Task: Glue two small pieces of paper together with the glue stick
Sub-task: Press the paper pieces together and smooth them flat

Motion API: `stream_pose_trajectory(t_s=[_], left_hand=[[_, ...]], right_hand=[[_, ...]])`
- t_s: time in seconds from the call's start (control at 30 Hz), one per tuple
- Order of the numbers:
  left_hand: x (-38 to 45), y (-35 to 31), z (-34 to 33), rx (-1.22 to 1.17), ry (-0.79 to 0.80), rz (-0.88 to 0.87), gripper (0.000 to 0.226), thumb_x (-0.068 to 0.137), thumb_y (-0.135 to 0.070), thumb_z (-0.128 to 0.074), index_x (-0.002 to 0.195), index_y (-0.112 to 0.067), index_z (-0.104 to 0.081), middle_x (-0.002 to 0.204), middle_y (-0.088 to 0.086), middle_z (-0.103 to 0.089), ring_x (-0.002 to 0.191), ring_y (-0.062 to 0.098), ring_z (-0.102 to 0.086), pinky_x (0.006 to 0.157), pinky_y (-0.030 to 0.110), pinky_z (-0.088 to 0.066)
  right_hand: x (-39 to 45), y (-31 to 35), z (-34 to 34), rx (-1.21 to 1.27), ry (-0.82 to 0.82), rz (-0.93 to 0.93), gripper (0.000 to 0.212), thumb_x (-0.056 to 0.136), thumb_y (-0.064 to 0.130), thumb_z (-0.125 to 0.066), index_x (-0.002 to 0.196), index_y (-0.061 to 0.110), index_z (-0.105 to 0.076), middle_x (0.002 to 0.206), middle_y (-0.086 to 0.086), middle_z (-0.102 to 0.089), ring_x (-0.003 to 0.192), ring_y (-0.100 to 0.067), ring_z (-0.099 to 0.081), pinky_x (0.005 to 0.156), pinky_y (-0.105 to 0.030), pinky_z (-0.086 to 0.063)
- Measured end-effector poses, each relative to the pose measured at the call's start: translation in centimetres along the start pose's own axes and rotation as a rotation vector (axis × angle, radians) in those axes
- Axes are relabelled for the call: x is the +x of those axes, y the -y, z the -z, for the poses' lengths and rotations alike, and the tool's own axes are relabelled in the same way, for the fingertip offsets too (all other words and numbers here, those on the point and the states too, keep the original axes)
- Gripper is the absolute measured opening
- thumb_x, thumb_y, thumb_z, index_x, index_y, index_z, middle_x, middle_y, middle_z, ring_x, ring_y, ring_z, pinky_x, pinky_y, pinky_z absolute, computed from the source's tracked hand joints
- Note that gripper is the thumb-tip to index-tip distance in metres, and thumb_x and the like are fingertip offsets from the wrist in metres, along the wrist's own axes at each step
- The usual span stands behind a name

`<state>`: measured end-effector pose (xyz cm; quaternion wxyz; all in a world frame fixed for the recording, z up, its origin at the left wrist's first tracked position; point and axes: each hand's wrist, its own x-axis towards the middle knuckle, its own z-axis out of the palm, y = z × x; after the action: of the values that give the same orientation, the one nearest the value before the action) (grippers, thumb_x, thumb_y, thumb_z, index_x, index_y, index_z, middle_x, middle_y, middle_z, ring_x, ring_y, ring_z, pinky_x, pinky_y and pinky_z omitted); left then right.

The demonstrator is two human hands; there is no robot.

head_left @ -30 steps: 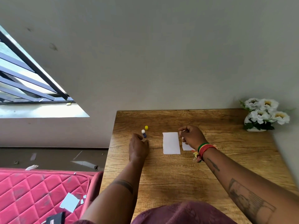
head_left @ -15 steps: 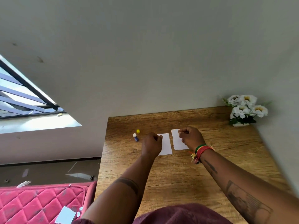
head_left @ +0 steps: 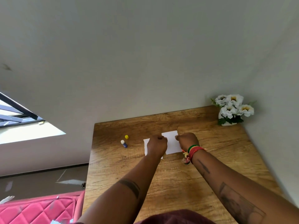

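Note:
Two small white paper pieces lie on the wooden table (head_left: 169, 183). My left hand (head_left: 157, 145) covers most of the left paper (head_left: 146, 145). The right paper (head_left: 171, 143) sits between my hands: left fingertips pinch its left edge and my right hand (head_left: 187, 141) pinches its right edge near the top corner. Its lower left corner overlaps the left paper; I cannot tell whether it is lifted. The glue stick (head_left: 124, 143), blue with a white tip, stands uncapped to the left, apart from both hands. Its yellow cap (head_left: 126, 137) stands just behind it.
A white pot of white flowers (head_left: 233, 109) stands at the table's far right corner against the wall. A pink quilted mattress (head_left: 37, 210) lies below the table's left edge. A barred window (head_left: 17, 115) is at the far left.
My left hand has left the glue stick and moved right onto the papers. The right paper has shifted left, closing the gap to the left paper. The glue stick and cap stay put.

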<state>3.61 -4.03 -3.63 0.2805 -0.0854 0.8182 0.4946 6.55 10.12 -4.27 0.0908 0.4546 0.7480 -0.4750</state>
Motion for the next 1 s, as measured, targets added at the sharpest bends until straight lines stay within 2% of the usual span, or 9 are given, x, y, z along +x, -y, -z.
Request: stream_pose_trajectory(t_s=[0.07, 0.13, 0.27, 0.4, 0.47, 0.57, 0.7, 0.87, 1.0], left_hand=[[0.0, 0.2, -0.1, -0.009, -0.007, -0.008, 0.018, 0.092, -0.025, -0.057, 0.090, -0.016, -0.074, 0.089, 0.007, -0.076, 0.088, 0.028, -0.072, 0.081, 0.041, -0.060], [0.2, 0.3, -0.2, -0.031, -0.001, -0.012, 0.017, 0.093, -0.024, -0.058, 0.091, -0.017, -0.074, 0.093, 0.008, -0.076, 0.092, 0.029, -0.072, 0.085, 0.044, -0.061], [0.3, 0.4, 0.2, -0.033, -0.019, -0.014, 0.024, 0.097, -0.027, -0.059, 0.116, -0.018, -0.072, 0.107, 0.005, -0.075, 0.091, 0.023, -0.073, 0.078, 0.039, -0.063], [0.6, 0.7, 1.8, 0.052, -0.150, -0.073, 0.024, 0.101, -0.030, -0.058, 0.122, -0.023, -0.068, 0.117, -0.002, -0.071, 0.102, 0.020, -0.065, 0.083, 0.034, -0.055], [0.8, 1.0, 2.9, 0.012, -0.178, -0.057, 0.024, 0.102, -0.032, -0.059, 0.123, -0.026, -0.068, 0.115, -0.005, -0.069, 0.098, 0.017, -0.062, 0.077, 0.032, -0.050], [1.2, 2.1, 4.7, -0.025, -0.222, -0.042, 0.013, 0.100, -0.026, -0.064, 0.109, -0.024, -0.071, 0.107, -0.003, -0.072, 0.089, 0.013, -0.063, 0.064, 0.027, -0.047], [1.2, 3.9, 6.2, -0.019, -0.265, -0.013, 0.005, 0.097, -0.022, -0.069, 0.101, -0.021, -0.071, 0.103, 0.001, -0.073, 0.086, 0.012, -0.065, 0.061, 0.027, -0.050], [1.2, 5.3, 6.9, 0.068, -0.233, 0.022, 0.020, 0.094, -0.023, -0.072, 0.113, -0.015, -0.073, 0.107, 0.002, -0.073, 0.094, 0.019, -0.069, 0.074, 0.034, -0.060], [1.1, 5.7, 6.9, 0.189, -0.220, -0.018, 0.018, 0.094, -0.024, -0.072, 0.111, -0.019, -0.072, 0.103, -0.004, -0.071, 0.078, 0.005, -0.061, 0.057, 0.022, -0.045]], right_hand=[[-0.1, 0.0, -0.3, 0.087, 0.034, -0.054, 0.029, 0.085, 0.021, -0.070, 0.092, -0.007, -0.075, 0.101, -0.021, -0.075, 0.087, -0.034, -0.069, 0.079, -0.039, -0.055], [-0.2, 0.1, -0.4, 0.135, 0.043, -0.077, 0.027, 0.084, 0.020, -0.074, 0.090, -0.006, -0.072, 0.103, -0.021, -0.075, 0.080, -0.031, -0.065, 0.074, -0.037, -0.052], [-0.4, 0.9, -0.6, 0.043, 0.027, 0.033, 0.035, 0.091, 0.026, -0.071, 0.109, -0.004, -0.073, 0.115, -0.020, -0.072, 0.098, -0.035, -0.067, 0.077, -0.031, -0.047], [-1.1, 1.7, -0.5, 0.210, 0.116, 0.098, 0.013, 0.090, 0.021, -0.074, 0.088, 0.008, -0.075, 0.098, -0.015, -0.076, 0.088, -0.033, -0.072, 0.087, -0.048, -0.059], [-1.5, 2.0, -0.8, 0.236, 0.156, 0.113, 0.011, 0.088, 0.019, -0.077, 0.083, 0.010, -0.072, 0.097, -0.013, -0.076, 0.085, -0.030, -0.071, 0.081, -0.043, -0.060], [-2.6, 2.4, -2.1, 0.267, 0.169, 0.134, 0.007, 0.086, 0.012, -0.078, 0.084, 0.009, -0.071, 0.099, -0.013, -0.075, 0.087, -0.030, -0.071, 0.073, -0.038, -0.059], [-3.6, 2.1, -4.0, 0.195, 0.154, 0.128, 0.015, 0.084, 0.014, -0.077, 0.095, 0.017, -0.067, 0.102, -0.007, -0.072, 0.092, -0.029, -0.070, 0.081, -0.049, -0.061], [-4.2, 1.5, -5.4, 0.016, 0.105, 0.208, 0.022, 0.085, 0.018, -0.078, 0.099, 0.023, -0.063, 0.105, 0.000, -0.069, 0.093, -0.022, -0.066, 0.071, -0.031, -0.052], [-4.3, 1.0, -5.7, -0.061, 0.111, 0.269, 0.030, 0.085, 0.015, -0.079, 0.106, 0.024, -0.059, 0.100, 0.003, -0.066, 0.091, -0.019, -0.063, 0.073, -0.029, -0.050]])
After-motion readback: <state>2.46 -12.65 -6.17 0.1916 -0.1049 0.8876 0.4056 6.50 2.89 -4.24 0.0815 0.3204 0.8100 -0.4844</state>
